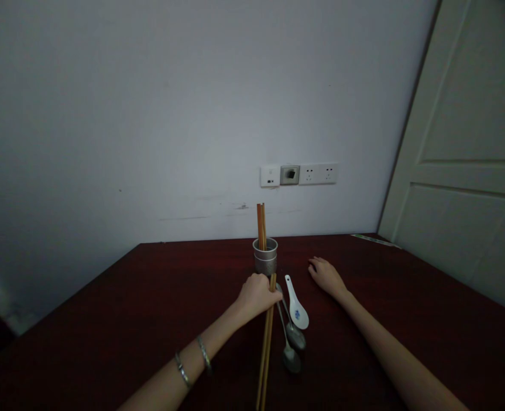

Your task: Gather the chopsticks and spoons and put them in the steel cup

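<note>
Two silvery, narrow bangles circle the bare left forearm.

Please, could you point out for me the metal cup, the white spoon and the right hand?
Metal cup (265, 264): head view, outer wall below the rim.
White spoon (295, 305): head view, where handle widens into bowl.
Right hand (327, 277): head view, back of the hand.

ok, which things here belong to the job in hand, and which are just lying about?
In the job, judging by the left hand:
held chopsticks
metal cup
chopsticks inside it
probably the white spoon and metal spoons

Apparently not:
wall sockets
thin strip, far right
</note>
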Motion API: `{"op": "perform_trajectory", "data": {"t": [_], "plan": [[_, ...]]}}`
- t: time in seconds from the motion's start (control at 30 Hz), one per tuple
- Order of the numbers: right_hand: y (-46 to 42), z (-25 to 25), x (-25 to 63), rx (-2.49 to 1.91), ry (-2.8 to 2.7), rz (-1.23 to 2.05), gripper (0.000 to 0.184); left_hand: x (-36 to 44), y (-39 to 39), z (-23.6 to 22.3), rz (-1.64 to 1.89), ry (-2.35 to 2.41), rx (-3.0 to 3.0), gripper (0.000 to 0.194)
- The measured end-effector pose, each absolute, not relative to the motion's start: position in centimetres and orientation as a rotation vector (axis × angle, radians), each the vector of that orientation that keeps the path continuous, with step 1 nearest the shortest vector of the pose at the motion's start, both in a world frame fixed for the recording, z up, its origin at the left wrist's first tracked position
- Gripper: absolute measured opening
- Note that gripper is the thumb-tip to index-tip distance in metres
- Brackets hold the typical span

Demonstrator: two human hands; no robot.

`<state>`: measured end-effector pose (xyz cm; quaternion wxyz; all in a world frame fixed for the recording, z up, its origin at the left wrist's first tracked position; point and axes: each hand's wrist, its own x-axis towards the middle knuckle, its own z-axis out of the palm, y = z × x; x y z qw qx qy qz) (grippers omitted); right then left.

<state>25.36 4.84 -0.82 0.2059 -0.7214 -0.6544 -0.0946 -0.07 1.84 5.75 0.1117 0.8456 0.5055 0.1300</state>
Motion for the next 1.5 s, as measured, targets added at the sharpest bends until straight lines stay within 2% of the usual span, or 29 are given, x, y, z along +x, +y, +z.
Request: {"op": "perform_trajectory", "data": {"t": [0.33,0.53,0.67,0.73,0.83,0.93,1.03,1.27,1.5], "plan": [[5.1,-0.9,25.5,-1.936,-1.752,-0.107,0.041,-0.1,1.3,14.6,1.055,1.332,2.523,0.024],[5.3,0.0,26.4,-1.861,-1.409,0.141,0.042,0.5,1.4,16.5,1.267,1.326,2.519,0.025],[4.8,4.2,25.6,-1.627,-1.240,0.348,0.029,0.6,1.3,16.6,1.303,1.342,2.564,0.021],[3.7,7.2,24.1,-1.427,-1.210,0.668,0.027,0.4,1.2,16.7,1.314,1.355,2.595,0.019],[1.2,11.7,21.0,-1.132,-1.254,1.071,0.033,-0.1,0.9,16.8,1.359,1.380,2.615,0.018],[-1.5,14.4,17.5,-0.950,-1.446,1.252,0.042,-0.5,0.7,17.1,1.441,1.390,2.610,0.019],[-3.1,15.3,14.5,-0.833,-1.640,1.282,0.046,-0.8,0.3,17.5,1.515,1.366,2.596,0.018],[-4.1,15.1,10.7,-0.854,-1.621,1.052,0.030,-1.0,-0.7,18.0,1.593,1.303,2.528,0.018],[-4.7,16.2,11.4,-0.899,-1.669,1.094,0.039,-1.1,-1.2,18.2,1.567,1.224,2.537,0.017]]}}
